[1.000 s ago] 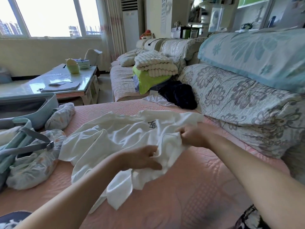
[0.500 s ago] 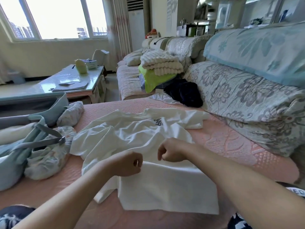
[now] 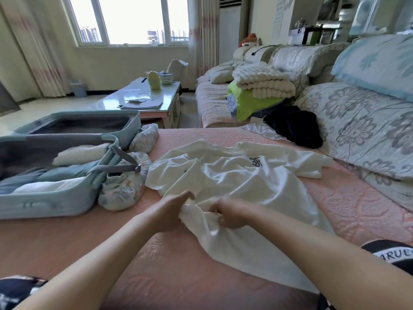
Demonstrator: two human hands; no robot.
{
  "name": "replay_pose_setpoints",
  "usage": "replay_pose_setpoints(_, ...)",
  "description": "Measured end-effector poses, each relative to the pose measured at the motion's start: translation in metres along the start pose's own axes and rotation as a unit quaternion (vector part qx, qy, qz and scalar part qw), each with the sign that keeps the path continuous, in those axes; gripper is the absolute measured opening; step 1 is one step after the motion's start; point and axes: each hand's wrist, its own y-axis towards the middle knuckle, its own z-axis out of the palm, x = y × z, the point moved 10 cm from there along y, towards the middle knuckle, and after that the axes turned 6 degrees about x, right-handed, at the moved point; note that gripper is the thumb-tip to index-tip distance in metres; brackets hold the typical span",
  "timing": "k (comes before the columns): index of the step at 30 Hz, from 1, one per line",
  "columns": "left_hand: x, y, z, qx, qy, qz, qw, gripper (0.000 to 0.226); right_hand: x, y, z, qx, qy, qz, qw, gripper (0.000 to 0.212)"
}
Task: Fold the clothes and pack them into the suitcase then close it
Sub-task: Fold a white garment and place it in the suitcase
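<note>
Both hands are curled round the same bunched edge of the white T-shirt (image 3: 245, 180). The left hand (image 3: 168, 212) grips the fold from the left and the right hand (image 3: 231, 212) pinches it just beside. The rest of the shirt lies rumpled on the pink cover (image 3: 156, 253), spreading away from the hands and to their right. The open suitcase (image 3: 44, 205) sits well to the left, with folded clothes inside.

Left hand (image 3: 172, 211) and right hand (image 3: 232, 214) clenched, close together.
</note>
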Motion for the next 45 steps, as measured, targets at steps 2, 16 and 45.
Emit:
replay_pose_setpoints(2, 0.001, -0.003, -0.017, 0.031, -0.003, -0.009, 0.999, 0.037, -0.007, -0.002, -0.016, -0.016, 0.045, 0.018, 0.999, 0.016)
replay_pose_setpoints(16, 0.036, 0.058, -0.049, 0.063, -0.121, -0.092, 0.986, 0.026, -0.02, 0.038, -0.067, -0.06, 0.162, 0.021, 0.985, 0.029)
replay_pose_setpoints(45, 0.196, 0.244, -0.135, -0.111, 0.163, -0.181, 0.964, 0.035, -0.101, 0.341, -0.191, -0.274, -0.077, 0.07, 0.956, 0.025)
